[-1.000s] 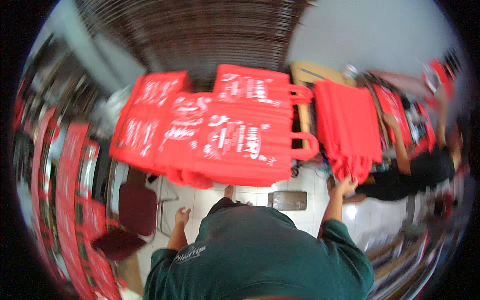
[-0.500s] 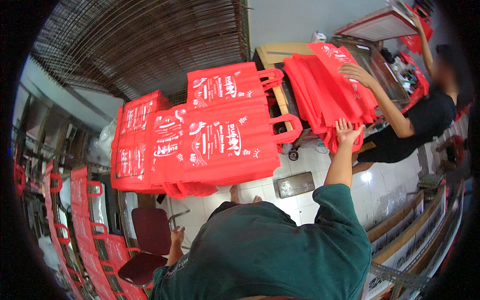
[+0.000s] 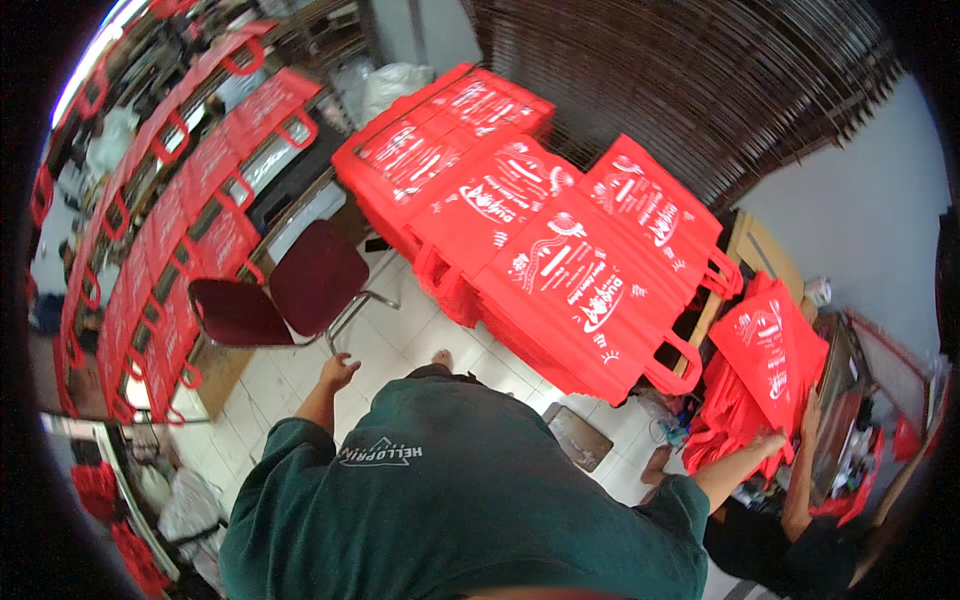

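Note:
My right hand reaches out to the lower right and touches the near edge of a loose pile of red tote bags. Its fingers are small and partly lost against the bags, so their grip does not show. A co-worker's hand is on the right edge of the same pile, beside mine. On top lies one red bag with white print, tilted. My left hand hangs low at my left, fingers loosely curled and apart, holding nothing. It is nearest to a dark red chair.
Tall stacks of printed red bags fill the table ahead. Rows of red bags lie on long racks at the left. A wire rack stands behind. A flat metal plate is on the tiled floor. The co-worker stands at the lower right.
My view has swung left, so the stacks appear farther right. My right hand, formerly palm up at the pile, now rests against its edge. The co-worker's hand has come down to the pile's side.

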Demonstrator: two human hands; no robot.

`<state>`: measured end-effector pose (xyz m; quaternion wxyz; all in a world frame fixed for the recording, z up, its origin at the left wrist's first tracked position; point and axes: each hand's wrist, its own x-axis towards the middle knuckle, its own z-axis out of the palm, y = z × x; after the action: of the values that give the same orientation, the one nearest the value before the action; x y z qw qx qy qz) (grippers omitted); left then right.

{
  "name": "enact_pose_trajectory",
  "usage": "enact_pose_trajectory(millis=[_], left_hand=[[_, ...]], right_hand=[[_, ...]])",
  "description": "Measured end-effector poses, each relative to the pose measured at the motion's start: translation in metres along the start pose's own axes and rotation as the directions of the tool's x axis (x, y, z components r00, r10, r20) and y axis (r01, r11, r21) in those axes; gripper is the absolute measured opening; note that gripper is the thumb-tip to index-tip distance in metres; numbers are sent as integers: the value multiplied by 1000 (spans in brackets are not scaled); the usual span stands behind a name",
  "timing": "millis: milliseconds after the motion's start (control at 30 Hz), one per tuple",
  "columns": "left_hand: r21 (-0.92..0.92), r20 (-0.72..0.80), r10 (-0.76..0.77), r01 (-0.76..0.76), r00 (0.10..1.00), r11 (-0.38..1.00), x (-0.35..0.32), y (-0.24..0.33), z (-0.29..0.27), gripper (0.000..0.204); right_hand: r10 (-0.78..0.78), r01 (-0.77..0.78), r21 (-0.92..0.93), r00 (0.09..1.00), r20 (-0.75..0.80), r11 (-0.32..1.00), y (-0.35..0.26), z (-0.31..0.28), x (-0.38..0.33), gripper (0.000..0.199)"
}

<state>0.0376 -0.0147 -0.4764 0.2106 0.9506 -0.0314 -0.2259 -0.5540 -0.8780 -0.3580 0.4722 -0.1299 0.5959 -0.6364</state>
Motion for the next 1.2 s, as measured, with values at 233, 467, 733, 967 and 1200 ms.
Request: enact_pose_trajectory(millis=[233, 467, 733, 967, 1200], left_hand=[[-102, -117, 170, -182, 979, 978, 26, 73, -38, 46], [-458, -374, 475, -604, 796, 652, 98, 206, -105, 43], [-664, -329, 643, -653, 692, 364, 142, 298, -146, 43], [-886, -121, 730, -405, 673, 226, 178, 351, -188, 84], [-972, -94, 939, -235, 330, -15, 203, 405, -302, 89]], right_hand=[[-545, 623, -20, 699, 462, 782, -118, 172, -137, 25], [-189, 485, 42, 259, 947, 874, -246, 350, -302, 10], [212, 695, -174, 32, 977, 698, -172, 413, -578, 18], [406, 865, -118, -104, 908, 487, -208, 420, -626, 43], [269, 764, -99, -101, 958, 638, -183, 419, -708, 57]])
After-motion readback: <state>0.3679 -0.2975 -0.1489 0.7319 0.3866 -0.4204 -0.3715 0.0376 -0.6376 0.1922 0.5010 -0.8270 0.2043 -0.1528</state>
